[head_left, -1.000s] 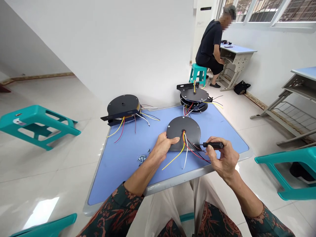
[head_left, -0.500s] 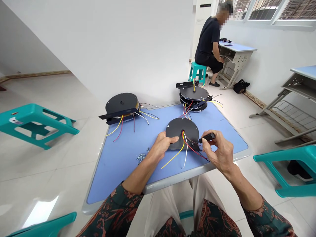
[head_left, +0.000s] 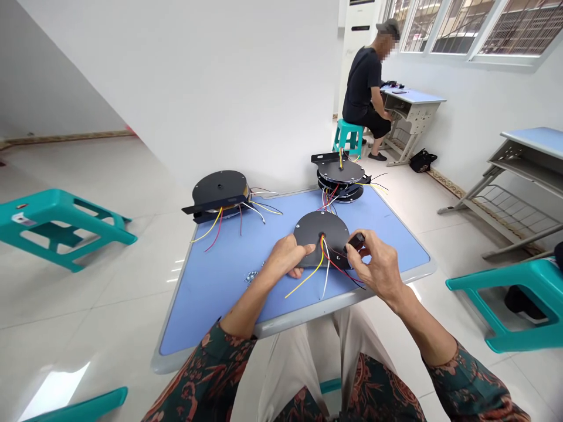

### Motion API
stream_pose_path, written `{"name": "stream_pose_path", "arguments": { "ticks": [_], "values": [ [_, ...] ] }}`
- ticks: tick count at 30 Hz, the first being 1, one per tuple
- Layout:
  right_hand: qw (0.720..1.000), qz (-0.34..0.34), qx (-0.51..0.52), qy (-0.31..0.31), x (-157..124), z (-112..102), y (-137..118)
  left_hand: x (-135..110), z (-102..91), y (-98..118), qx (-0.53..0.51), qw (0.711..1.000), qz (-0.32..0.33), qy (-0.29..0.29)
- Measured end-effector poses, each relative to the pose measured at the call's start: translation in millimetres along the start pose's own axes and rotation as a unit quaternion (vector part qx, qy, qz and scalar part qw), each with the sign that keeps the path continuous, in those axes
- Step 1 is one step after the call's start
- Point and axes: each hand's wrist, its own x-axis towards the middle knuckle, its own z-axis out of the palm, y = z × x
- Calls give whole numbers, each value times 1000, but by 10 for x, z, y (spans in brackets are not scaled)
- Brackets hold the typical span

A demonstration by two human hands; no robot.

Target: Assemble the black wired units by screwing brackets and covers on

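A black disc [head_left: 319, 223] is held near the front edge of the blue desk [head_left: 211, 305], its left side gripped by the left hand [head_left: 288, 258], with the thumb laid on top. A dark screwdriver [head_left: 357, 240] is gripped between the fingers of the right hand [head_left: 378, 264] at the disc's right side; whether the disc is touched by its tip cannot be told. Coloured wires [head_left: 323, 245] are led out of the disc's middle and draped over its near edge. Loose screws [head_left: 251, 278] are scattered beside the left forearm. Farther back, 2 wired stacks [head_left: 220, 189] are set near the desk's far corners.
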Motion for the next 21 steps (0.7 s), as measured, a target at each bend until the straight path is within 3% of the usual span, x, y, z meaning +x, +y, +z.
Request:
{"name": "stream_pose_path", "arguments": {
  "ticks": [7, 11, 15, 17, 19, 21],
  "values": [
    [999, 7, 5, -38, 105, 25, 71, -14, -85, -43, 182, 981, 47, 37],
    [998, 6, 8, -61, 182, 23, 74, -93, -80, -40, 299, 945, 56, 119],
    [997, 13, 4, -82, 223, 28, 63, -204, -182, -22, 333, 914, 65, 222],
    [996, 12, 2, -90, 229, 35, 64, -214, -254, 33, 278, 908, 110, 293],
    [996, 4, -1, -90, 230, 48, 72, -155, -262, 127, 139, 919, 213, 303],
    [997, -8, -10, -80, 232, 63, 83, -27, -171, 237, -64, 921, 330, 196]
  ]
}}
